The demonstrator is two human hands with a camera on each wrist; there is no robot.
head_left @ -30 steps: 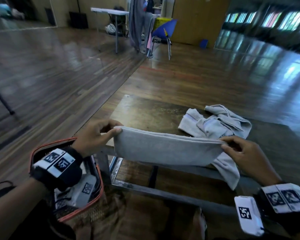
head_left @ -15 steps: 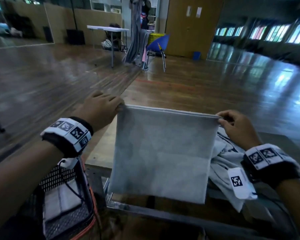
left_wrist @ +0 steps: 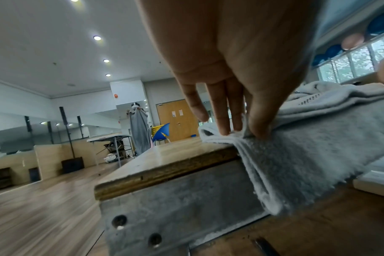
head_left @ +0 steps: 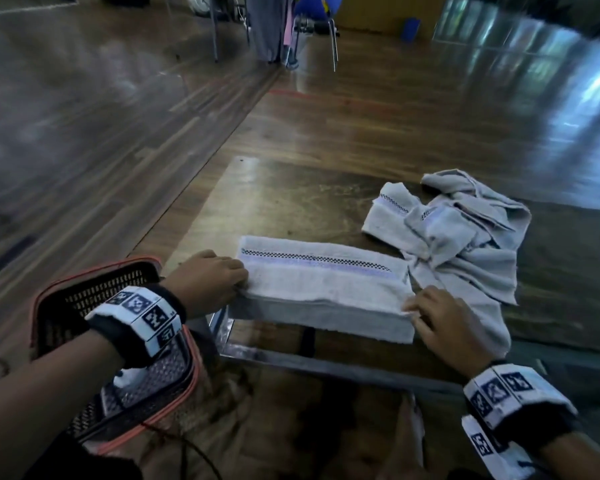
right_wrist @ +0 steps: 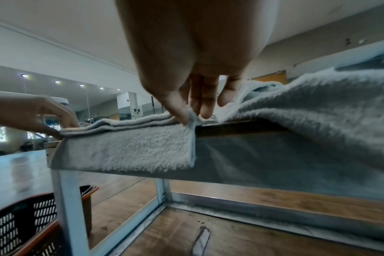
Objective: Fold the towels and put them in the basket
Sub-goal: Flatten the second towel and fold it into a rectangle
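A grey towel [head_left: 323, 282] with a checkered stripe lies folded along the near edge of the wooden table [head_left: 284, 202], and its front part hangs over the edge. My left hand [head_left: 241, 277] pinches the towel's left end; in the left wrist view thumb and fingers [left_wrist: 241, 133] close on the layered corner [left_wrist: 219, 136]. My right hand [head_left: 411, 306] pinches the right end, thumb and fingers [right_wrist: 191, 116] on the towel's corner [right_wrist: 131, 152]. A black mesh basket [head_left: 94, 292] with an orange rim stands on the floor to the left, under my left forearm.
A crumpled heap of several grey towels [head_left: 465, 230] lies on the table at the right, one end trailing over the edge beside my right hand. Something white [head_left: 125, 375] lies in the basket. A metal table frame [head_left: 326, 365] runs below. Chairs and another table stand far back.
Half a second ago both hands held the towel up, hanging in the air. They have lowered it onto the table's near edge, where it now lies folded over.
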